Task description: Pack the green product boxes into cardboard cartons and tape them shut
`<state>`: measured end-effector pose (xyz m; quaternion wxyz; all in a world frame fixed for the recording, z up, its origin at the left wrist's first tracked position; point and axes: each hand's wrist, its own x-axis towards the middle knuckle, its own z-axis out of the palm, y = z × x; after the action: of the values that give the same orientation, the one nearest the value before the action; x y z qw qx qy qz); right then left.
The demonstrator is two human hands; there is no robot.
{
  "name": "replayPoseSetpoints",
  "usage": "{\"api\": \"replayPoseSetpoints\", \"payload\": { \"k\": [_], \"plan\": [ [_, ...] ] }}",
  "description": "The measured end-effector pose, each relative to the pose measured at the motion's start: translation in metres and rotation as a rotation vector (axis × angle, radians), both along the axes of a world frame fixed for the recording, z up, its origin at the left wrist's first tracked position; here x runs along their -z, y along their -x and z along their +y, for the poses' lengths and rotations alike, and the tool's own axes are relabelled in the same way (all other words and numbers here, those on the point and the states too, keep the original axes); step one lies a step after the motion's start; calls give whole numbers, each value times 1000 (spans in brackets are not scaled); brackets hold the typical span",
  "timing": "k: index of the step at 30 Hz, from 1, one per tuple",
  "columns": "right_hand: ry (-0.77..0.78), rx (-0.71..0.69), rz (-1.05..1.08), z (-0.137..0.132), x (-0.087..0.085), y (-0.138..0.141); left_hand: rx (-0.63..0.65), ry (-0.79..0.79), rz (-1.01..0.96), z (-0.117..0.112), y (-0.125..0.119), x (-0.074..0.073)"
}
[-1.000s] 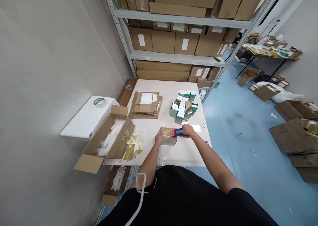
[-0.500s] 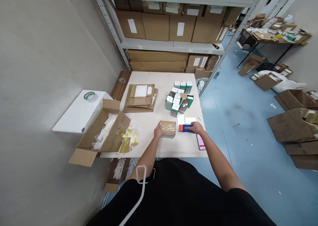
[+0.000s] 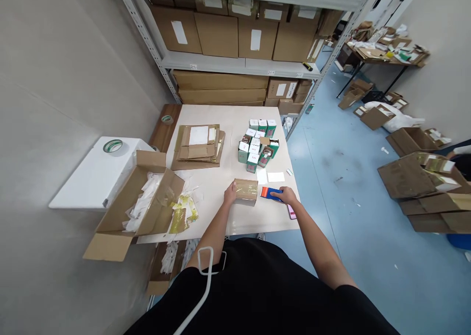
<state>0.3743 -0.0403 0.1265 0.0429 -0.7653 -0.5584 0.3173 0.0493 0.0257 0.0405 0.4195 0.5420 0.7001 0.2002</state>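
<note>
A small brown cardboard box (image 3: 246, 191) with shiny tape across its top sits near the front of the pale table (image 3: 228, 124). My left hand (image 3: 230, 194) grips the box's left end, fingers closed on it. My right hand (image 3: 286, 196) is closed on a blue and orange tape dispenser (image 3: 270, 193), which rests on the table just right of the box. A pink phone (image 3: 292, 211) lies under my right wrist at the table's edge.
Several green and white small boxes (image 3: 257, 146) cluster behind the box, with white labels (image 3: 270, 176) in front of them. Flattened cardboard (image 3: 197, 145) lies at the left. An open carton (image 3: 142, 205) overhangs the table's left corner. Shelves of brown boxes (image 3: 235, 36) stand behind.
My right hand drew the tape dispenser off the box's top and down onto the table to its right. My left hand stayed on the box. The camera tilted and shifted.
</note>
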Motion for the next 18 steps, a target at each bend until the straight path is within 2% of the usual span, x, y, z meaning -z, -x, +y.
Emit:
{"api": "replayPoseSetpoints", "payload": {
  "k": [5,10,14,16,18],
  "plan": [
    [3,33,57,1,2,30,-5,21,-62,7,22,8],
    [-55,35,137,12,1,87,-41,63,3,19,70,12],
    [-65,-4,137,28,-3,144,-102,85,132,30,113,7],
    [-38,-33,122,38,-6,173,-105,43,113,34,125,0],
    [-17,-74,82,47,-7,201,-56,-12,29,35,132,-6]
  ]
}}
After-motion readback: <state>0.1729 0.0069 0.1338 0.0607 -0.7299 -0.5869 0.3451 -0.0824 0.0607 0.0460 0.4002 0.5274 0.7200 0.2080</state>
